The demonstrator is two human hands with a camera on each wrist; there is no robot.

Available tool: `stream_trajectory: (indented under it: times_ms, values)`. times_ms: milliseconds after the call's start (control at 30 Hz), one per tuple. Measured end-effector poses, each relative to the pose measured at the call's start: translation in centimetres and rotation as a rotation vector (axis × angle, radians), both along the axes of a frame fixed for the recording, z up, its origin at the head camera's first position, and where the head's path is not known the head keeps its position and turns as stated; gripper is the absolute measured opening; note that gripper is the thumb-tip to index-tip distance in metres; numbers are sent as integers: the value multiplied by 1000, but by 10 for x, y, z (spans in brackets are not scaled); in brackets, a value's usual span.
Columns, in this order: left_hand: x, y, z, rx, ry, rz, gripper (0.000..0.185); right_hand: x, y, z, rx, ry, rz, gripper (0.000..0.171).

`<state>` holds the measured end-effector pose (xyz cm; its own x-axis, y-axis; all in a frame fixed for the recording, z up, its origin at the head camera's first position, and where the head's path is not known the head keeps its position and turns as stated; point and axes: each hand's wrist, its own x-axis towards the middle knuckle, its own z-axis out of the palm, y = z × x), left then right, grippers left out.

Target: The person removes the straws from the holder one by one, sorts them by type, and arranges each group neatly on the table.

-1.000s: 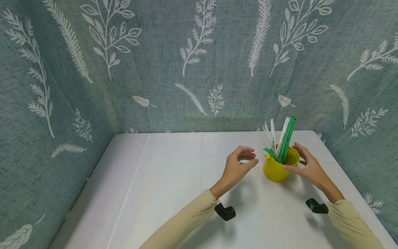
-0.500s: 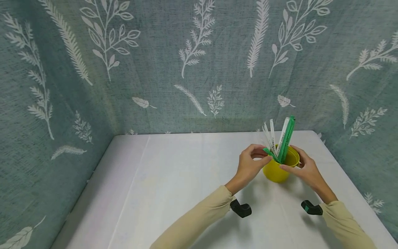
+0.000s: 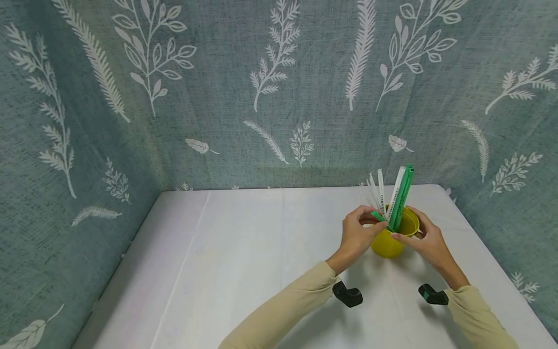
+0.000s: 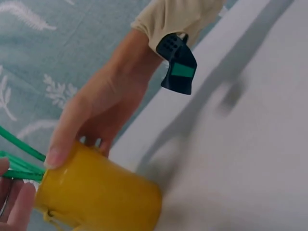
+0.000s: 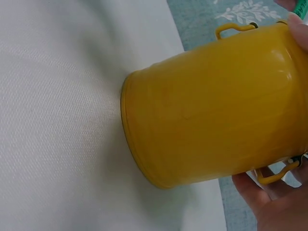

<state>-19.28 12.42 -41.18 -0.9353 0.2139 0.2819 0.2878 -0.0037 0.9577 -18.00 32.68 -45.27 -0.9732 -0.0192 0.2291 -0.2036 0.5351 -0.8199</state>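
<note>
A small yellow metal bucket [image 3: 385, 245] with side handle loops stands on the white table. Long thin green sticks [image 3: 401, 196] and white sticks [image 3: 381, 189], both printed with small lettering, lean in it and poke above the rim. At the near left rim, my left hand [image 3: 358, 235] pinches a short-looking green stick [image 3: 376, 215] between thumb and fingers; the left wrist view shows this green stick [image 4: 23, 175] at its fingertips. My right hand [image 3: 429, 238] grips the bucket's right side, thumb over the near rim. Its other fingers [image 5: 250, 190] curl by a loop in the right wrist view.
The white table [image 3: 244, 261] reaches left and toward me. Green-grey curtains [image 3: 226, 97] with white leaf prints enclose its back and sides. Black wrist cameras hang under the left sleeve [image 3: 287, 306] and the right sleeve [image 3: 477, 315].
My left hand has moved right to the bucket and now pinches a green stick there. My right hand has shifted slightly left and holds the rim more closely.
</note>
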Motion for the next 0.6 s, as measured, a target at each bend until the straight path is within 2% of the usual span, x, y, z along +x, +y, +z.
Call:
stream_trajectory:
  times_ms: [400,600]
  values:
    - [-4,-6,9,73,47,30,13,-3,-1,-3,-15,3,-8,79]
    - [8,-15,32,118,91,13,12,-1,1,-5,-13,-4,13,80]
